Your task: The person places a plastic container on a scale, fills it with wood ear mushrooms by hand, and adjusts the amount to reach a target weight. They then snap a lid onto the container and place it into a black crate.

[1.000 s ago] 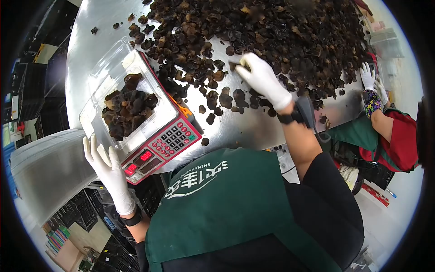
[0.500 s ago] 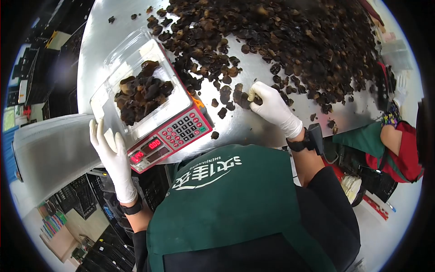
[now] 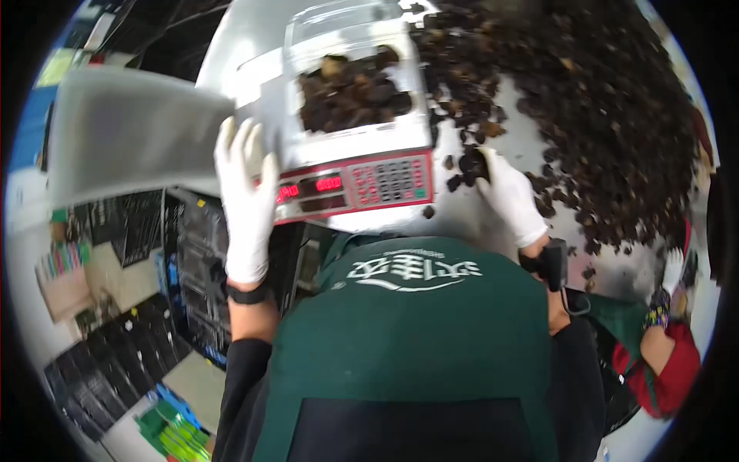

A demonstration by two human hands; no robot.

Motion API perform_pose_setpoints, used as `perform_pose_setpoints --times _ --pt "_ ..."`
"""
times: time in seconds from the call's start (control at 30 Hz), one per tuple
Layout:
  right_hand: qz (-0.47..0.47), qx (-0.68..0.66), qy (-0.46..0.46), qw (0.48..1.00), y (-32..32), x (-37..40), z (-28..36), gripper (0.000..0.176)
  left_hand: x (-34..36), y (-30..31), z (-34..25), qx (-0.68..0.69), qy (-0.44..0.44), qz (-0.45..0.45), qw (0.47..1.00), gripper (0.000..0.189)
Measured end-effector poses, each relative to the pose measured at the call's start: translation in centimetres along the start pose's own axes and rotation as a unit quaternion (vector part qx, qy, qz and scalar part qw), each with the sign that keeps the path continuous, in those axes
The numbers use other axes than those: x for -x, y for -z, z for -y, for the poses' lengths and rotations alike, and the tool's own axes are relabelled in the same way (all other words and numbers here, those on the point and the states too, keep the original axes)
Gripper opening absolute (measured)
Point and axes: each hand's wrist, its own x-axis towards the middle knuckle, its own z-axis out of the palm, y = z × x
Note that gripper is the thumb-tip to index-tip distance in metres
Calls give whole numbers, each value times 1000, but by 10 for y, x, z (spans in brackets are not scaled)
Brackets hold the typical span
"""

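My left hand (image 3: 248,196), in a white glove, is at the left end of a red and white digital scale (image 3: 385,181). Its fingers are stretched out and slightly apart, with nothing in them. On the scale sits a clear plastic clamshell box (image 3: 308,86), lid folded back, holding dark brown wood ear mushrooms (image 3: 354,96). Right of the scale, my gloved right hand (image 3: 509,196) pinches a dark wood ear mushroom (image 3: 473,165) just above the metal table (image 3: 454,219). Red digits glow on the scale, but blur hides their exact values.
A large heap of wood ear mushrooms (image 3: 608,115) covers the table's right and far side. A translucent grey bin (image 3: 138,138) stands at the left. Black crates (image 3: 115,362) are stacked below left. Another person in red sleeves (image 3: 677,369) is at the right edge.
The view has turned, so the scale and box appear farther right and more level. My left hand stays beside the scale. My right hand now has a dark mushroom piece plainly at its fingertips.
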Motion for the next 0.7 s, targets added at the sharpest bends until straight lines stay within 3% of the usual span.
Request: perform_pose_setpoints --times 0.1,0.13,0.23,0.33,0.37,0.43,0.53,0.7 --pt "13 53 -6 999 -8 -2 -2 49 3 2 1 7 24 -28 999 47" --pt "-18 79 10 997 -15 -2 -6 41 4 4 3 3 26 -35 999 45" --pt "-43 49 16 998 -23 -5 -21 39 4 6 9 -15 31 -57 998 43" --pt "-28 -81 -5 996 -6 -10 -16 33 6 12 11 -26 36 -58 997 42" --pt "-1 -119 -56 991 4 -10 -8 34 6 11 12 -21 34 -55 998 42" --pt "0 -200 -63 978 17 -9 -2 39 7 10 11 5 45 -40 998 46" --pt "80 -424 -103 896 42 -13 17 45 6 2 5 20 42 -19 999 47" --pt "146 -540 -64 827 66 -34 46 45 -7 -8 -15 55 8 3 998 49"
